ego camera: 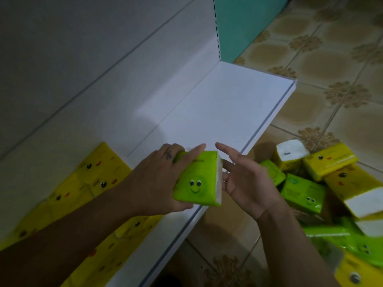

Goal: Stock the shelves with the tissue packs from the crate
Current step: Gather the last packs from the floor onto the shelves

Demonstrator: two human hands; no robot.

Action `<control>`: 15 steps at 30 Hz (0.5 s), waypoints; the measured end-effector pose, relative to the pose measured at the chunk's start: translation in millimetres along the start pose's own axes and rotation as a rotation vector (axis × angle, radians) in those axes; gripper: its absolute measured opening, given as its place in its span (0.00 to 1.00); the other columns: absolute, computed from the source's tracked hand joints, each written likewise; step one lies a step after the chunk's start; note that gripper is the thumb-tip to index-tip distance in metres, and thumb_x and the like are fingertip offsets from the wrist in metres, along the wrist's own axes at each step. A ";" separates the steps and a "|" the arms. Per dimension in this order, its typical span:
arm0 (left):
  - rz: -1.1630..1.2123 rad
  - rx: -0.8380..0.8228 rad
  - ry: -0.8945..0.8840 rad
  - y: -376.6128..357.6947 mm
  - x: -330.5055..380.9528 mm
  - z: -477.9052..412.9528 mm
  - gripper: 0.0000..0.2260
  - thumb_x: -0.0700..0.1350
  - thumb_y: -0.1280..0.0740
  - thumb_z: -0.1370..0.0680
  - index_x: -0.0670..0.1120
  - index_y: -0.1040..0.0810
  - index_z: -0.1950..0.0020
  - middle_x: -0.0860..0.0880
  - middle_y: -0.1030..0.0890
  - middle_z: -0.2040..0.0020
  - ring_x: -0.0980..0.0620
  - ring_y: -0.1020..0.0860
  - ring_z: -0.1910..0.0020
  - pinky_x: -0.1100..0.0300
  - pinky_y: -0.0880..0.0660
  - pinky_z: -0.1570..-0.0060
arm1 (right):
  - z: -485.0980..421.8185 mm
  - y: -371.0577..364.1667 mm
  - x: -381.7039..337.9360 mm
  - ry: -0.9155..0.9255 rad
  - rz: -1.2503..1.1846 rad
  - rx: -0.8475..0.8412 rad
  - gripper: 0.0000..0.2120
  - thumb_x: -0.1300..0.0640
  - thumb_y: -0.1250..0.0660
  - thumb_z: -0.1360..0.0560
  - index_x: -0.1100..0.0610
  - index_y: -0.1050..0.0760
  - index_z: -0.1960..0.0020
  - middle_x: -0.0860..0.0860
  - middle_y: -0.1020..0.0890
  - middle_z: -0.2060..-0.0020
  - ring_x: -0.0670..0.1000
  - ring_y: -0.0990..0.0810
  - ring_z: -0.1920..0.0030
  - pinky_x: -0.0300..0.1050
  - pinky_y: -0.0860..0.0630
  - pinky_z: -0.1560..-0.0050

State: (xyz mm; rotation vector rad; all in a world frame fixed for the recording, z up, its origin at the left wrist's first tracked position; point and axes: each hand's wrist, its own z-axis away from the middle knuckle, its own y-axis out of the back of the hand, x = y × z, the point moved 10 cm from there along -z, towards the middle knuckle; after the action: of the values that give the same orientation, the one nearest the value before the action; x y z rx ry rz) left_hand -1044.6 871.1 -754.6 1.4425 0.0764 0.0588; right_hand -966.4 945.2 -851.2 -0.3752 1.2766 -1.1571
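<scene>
Fingers [193, 151] of left hand [157, 177] partly behind green pack [196, 179]

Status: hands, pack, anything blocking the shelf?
Left hand grips green pack above shelf front edge. Right hand open beside its white end. Yellow packs line shelf at left; nothing blocks the spot ahead.

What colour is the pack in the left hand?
The pack is bright green with a printed smiley face, white at its end; head view.

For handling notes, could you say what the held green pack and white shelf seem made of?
Bright green tissue pack: probably thin glossy plastic film, given its sheen; white tissue shows at one end. White flat shelf: seemingly painted metal, smooth, softly reflective.
</scene>
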 end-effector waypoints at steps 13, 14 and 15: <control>0.101 0.170 0.421 156.5 55.2 96.5 0.49 0.66 0.34 0.32 0.50 0.57 0.21 0.50 0.39 0.32 0.49 0.38 0.35 0.56 0.36 0.35 | 125.9 -143.9 -55.3 0.022 0.517 0.049 0.17 0.54 0.31 0.26 0.47 0.23 0.38 0.53 0.16 0.47 0.55 0.16 0.48 0.48 0.20 0.58; 0.076 0.171 0.421 174.3 67.3 106.2 0.48 0.66 0.35 0.31 0.50 0.58 0.21 0.50 0.40 0.31 0.48 0.38 0.36 0.55 0.36 0.35 | 142.6 -156.9 -64.0 0.031 0.531 0.048 0.16 0.55 0.32 0.27 0.48 0.22 0.39 0.54 0.15 0.48 0.56 0.16 0.49 0.47 0.21 0.60; 0.061 0.166 0.411 190.1 80.3 114.8 0.47 0.66 0.35 0.30 0.51 0.59 0.22 0.49 0.41 0.31 0.47 0.37 0.36 0.53 0.35 0.35 | 159.6 -168.0 -72.1 0.050 0.536 0.053 0.17 0.55 0.31 0.29 0.50 0.21 0.41 0.54 0.15 0.50 0.57 0.16 0.52 0.47 0.22 0.63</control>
State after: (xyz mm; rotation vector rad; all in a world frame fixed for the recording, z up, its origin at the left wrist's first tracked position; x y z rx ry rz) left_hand -953.4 788.8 -553.0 1.5805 0.3812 0.4067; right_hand -893.9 875.1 -630.4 0.0409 1.2830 -0.7431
